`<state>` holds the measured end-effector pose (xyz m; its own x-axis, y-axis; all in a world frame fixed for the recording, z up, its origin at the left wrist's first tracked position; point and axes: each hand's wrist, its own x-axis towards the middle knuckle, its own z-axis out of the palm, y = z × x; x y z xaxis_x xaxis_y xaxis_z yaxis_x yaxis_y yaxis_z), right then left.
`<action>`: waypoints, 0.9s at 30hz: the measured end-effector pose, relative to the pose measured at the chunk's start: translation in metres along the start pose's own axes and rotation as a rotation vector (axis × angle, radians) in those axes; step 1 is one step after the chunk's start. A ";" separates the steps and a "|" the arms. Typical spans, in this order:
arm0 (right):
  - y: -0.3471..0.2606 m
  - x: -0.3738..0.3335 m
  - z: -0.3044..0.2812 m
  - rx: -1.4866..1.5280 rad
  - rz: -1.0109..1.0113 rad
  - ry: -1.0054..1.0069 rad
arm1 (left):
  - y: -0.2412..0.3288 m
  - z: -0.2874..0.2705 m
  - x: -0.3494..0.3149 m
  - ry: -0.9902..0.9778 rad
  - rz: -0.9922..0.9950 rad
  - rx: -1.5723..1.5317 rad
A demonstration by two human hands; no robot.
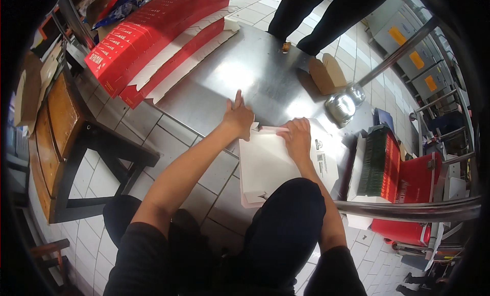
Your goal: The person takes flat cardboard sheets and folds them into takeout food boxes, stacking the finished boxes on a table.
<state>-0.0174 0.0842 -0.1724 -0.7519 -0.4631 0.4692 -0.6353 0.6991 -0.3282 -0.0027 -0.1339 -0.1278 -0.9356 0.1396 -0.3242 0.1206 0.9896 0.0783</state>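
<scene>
Knee [291,206] foremost, we seemingly fold a white carton [265,163], right hand [297,137] gripping its far edge, left hand [238,121] loosely splayed, corner-tucking presumably needed next.

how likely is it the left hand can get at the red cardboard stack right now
Probably yes: the left hand seems to hold nothing, and only bare metal tabletop shows between it and the red cardboard stack, though the fisheye bend makes reach hard to judge.
</scene>
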 end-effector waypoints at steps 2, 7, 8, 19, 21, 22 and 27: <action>-0.003 -0.007 0.005 -0.026 -0.037 0.102 | -0.015 0.027 0.005 0.174 0.060 -0.189; 0.013 -0.010 0.010 -0.057 -0.030 0.212 | 0.011 0.051 -0.015 0.596 0.317 -0.376; 0.012 -0.004 0.009 -0.065 -0.041 0.200 | 0.016 0.074 -0.021 0.860 0.427 -0.339; 0.023 -0.004 0.013 0.046 0.016 0.110 | 0.023 0.037 -0.006 0.353 0.051 -0.378; 0.012 0.003 0.005 0.073 0.008 0.054 | 0.003 0.046 0.004 0.341 0.187 -0.376; 0.011 0.001 -0.001 0.081 0.027 0.049 | 0.008 0.037 0.005 0.301 0.220 -0.375; -0.019 -0.005 -0.046 0.193 0.178 0.264 | 0.003 0.005 -0.002 0.333 0.135 -0.536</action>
<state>0.0064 0.0982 -0.1312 -0.7986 -0.1695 0.5775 -0.5389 0.6286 -0.5608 0.0015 -0.1309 -0.1319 -0.9871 0.1581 0.0241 0.1421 0.7979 0.5858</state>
